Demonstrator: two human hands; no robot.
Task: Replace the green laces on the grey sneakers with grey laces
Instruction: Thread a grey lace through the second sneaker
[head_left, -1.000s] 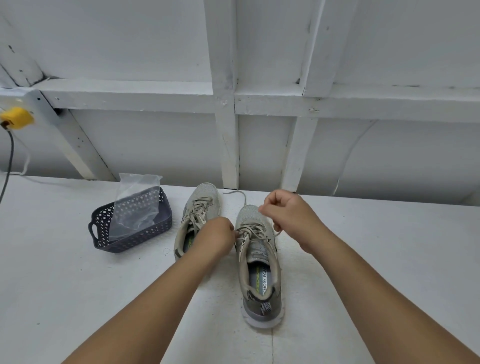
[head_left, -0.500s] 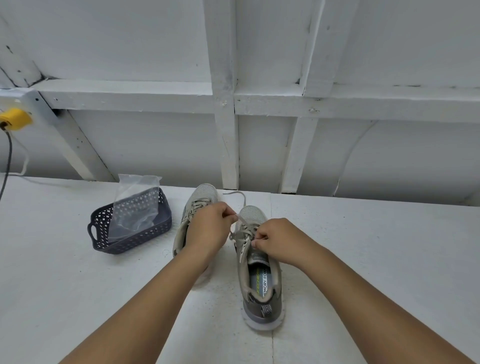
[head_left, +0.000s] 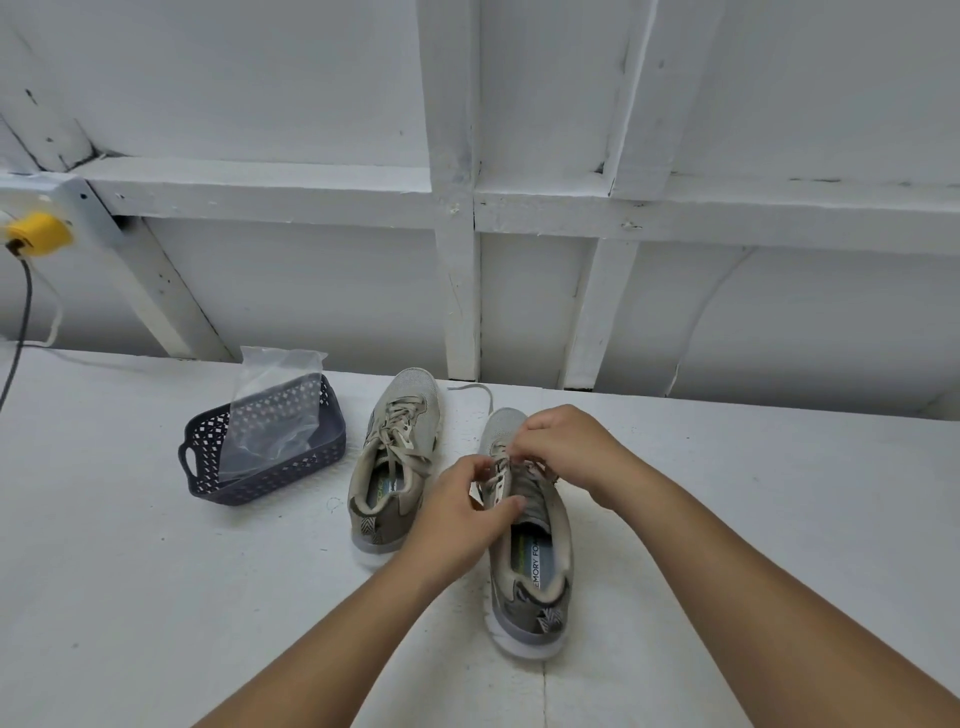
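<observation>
Two grey sneakers stand side by side on the white table, toes toward the wall. The left sneaker (head_left: 396, 457) is laced with a pale lace. My hands work over the right sneaker (head_left: 535, 551). My left hand (head_left: 462, 514) holds the shoe's left eyelet edge, thumb on the tongue. My right hand (head_left: 563, 444) is curled over the upper eyelets and pinches the pale lace (head_left: 540, 467) there. A loose lace end (head_left: 475, 388) trails on the table beyond the toe. The lace under my right hand is mostly hidden.
A dark perforated plastic basket (head_left: 270, 483) with a clear plastic bag (head_left: 275, 410) in it sits left of the shoes. A yellow plug (head_left: 39, 234) and dark cable hang at the far left wall. White wooden framing rises behind the table.
My left hand dropped from the toe area back to the shoe's left side. My right hand rose forward over the upper eyelets. The left sneaker is now uncovered.
</observation>
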